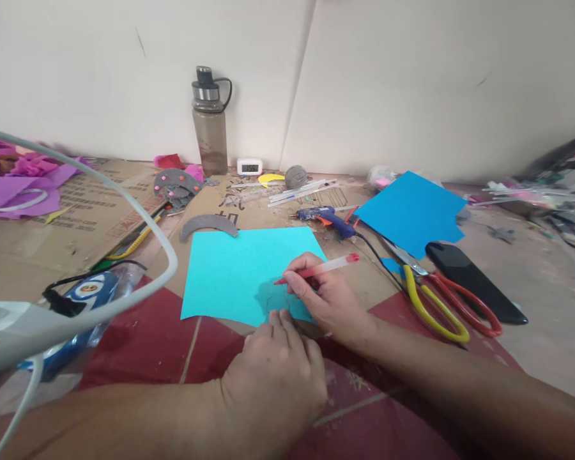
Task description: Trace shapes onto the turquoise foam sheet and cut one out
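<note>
Lying partly under hands [280, 364] [333, 300]: turquoise paper [239, 275]

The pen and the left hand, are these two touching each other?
Apart. In the head view, the right hand holds the pen, and paper shows between the pen's tip and the left hand.

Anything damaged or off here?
Yes: the blue sheet at right has an uneven notch in its right edge, breaking its otherwise straight outline. A blue scrap lies by the scissors. The turquoise sheet under the left hand looks undamaged where visible.
</note>
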Demonstrator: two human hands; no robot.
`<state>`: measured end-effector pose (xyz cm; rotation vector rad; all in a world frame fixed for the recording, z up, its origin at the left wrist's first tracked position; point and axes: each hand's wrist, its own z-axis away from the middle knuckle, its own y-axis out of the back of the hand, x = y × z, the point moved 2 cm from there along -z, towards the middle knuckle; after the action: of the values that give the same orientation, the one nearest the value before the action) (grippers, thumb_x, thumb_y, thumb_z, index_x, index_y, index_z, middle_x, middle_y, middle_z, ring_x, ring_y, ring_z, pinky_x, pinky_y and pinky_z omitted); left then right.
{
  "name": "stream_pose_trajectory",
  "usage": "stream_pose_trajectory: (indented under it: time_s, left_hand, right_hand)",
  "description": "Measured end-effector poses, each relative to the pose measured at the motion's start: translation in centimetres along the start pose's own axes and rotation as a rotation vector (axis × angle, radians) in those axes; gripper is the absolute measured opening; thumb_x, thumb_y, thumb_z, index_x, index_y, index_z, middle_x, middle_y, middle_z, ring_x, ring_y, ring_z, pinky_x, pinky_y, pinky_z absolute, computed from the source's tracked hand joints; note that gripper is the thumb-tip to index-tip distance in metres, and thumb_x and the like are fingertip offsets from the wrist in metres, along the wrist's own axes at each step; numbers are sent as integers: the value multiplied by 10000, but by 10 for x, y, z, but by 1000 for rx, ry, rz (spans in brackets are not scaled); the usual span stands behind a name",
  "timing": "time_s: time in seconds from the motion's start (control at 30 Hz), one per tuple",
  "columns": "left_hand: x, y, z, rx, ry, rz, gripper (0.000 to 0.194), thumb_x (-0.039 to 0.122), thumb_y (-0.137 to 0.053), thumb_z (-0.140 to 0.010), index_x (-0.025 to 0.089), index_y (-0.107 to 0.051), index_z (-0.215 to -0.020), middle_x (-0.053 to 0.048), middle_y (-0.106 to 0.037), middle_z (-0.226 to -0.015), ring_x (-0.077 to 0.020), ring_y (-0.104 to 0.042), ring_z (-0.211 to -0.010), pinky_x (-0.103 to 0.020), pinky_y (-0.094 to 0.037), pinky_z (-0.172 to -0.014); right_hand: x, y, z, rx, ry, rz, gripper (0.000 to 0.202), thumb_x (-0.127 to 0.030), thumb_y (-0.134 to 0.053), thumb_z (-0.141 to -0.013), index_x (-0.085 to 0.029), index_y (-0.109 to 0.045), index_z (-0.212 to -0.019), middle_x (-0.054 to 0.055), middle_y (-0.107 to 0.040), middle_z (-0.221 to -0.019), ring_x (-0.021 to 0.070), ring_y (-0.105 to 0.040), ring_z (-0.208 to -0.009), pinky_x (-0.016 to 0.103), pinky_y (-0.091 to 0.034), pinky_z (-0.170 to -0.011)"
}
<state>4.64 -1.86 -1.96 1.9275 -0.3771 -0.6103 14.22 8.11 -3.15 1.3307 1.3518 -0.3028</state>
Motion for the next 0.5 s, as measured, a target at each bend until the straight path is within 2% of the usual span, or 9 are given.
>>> stream_pose_trajectory:
  time_s: [0.23, 0.4, 0.5]
  left_hand:
    - [-4, 0, -4, -45, -4, 21, 263, 335, -641, -784, 76, -687, -796, -245, -693, -873, -328, -686, -777, -364, -533, -548]
    - [-12, 8, -12, -251, 40, 138, 271, 341, -550, -858, 99, -670, -849, -151, -688, -766, -286, -669, -691, -349, -503, -524]
    - [-20, 17, -17, -315, 63, 193, 267, 317, -479, -898, 130, -665, -851, -100, -693, -734, -242, -660, -625, -310, -474, -512]
  right_hand:
    - [0, 4, 7, -48, -65, -161, 189, -378, -439, -937, -208, -515, -904, 12, -608, -812, 141, -631, -767, 279, -505, -727]
    - [-2, 5, 13, -61, -54, -149, 192, -386, -435, -937, -209, -505, -915, 15, -607, -859, 145, -633, -832, 288, -494, -784]
    - [-4, 6, 14, -72, -30, -144, 193, -379, -434, -938, -201, -499, -903, 17, -604, -848, 143, -635, -816, 280, -489, -757]
